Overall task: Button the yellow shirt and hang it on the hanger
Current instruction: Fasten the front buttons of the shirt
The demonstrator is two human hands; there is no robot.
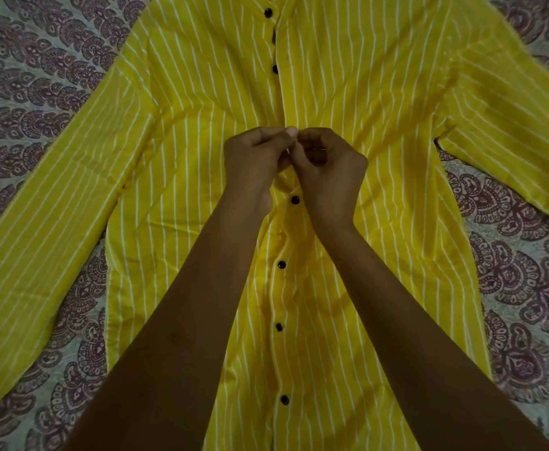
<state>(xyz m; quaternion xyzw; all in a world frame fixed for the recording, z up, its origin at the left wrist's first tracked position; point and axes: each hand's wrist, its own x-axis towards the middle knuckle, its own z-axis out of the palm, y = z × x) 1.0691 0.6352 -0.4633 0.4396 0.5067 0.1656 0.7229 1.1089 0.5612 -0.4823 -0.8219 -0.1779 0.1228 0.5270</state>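
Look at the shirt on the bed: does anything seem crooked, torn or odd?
Nothing torn or spilled. The shirt lies flat on the bedspread, sleeves spread. Only the button strip wavers and puckers near the left hand and right hand, which pinch it.

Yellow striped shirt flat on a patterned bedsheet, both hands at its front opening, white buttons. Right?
No: the head view shows black buttons, not white. The rest holds: the shirt lies flat on the bedsheet, left hand and right hand both pinching its front opening.
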